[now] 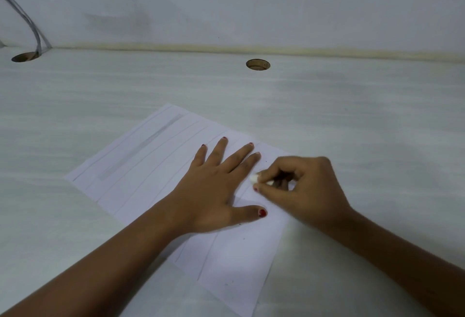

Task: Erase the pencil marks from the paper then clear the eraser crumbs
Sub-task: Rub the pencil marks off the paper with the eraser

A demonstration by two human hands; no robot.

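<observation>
Your forearms enter from the lower frame; the paper (pixel 161 165) lies skewed at centre on the bench (pixel 352 115). Left hand (pixel 211 188): flat on the sheet, fingers spread, gripping nothing, pinning only. Right hand (pixel 302 188): fingers closed in a pinch on a small white eraser (pixel 254 178), its tip at the sheet just beside your left forefinger. Judgement: a single sheet is light, limp and creases easily, so keep the palm down close to the rubbing and stroke away from it. Pencil lines and a grey shaded band (pixel 141 148) remain toward upper left. Dark specks, likely crumbs, dot the lower sheet. Open bench right of the sheet gives room to sweep; cable holes (pixel 258 64) sit well apart, upper frame.
</observation>
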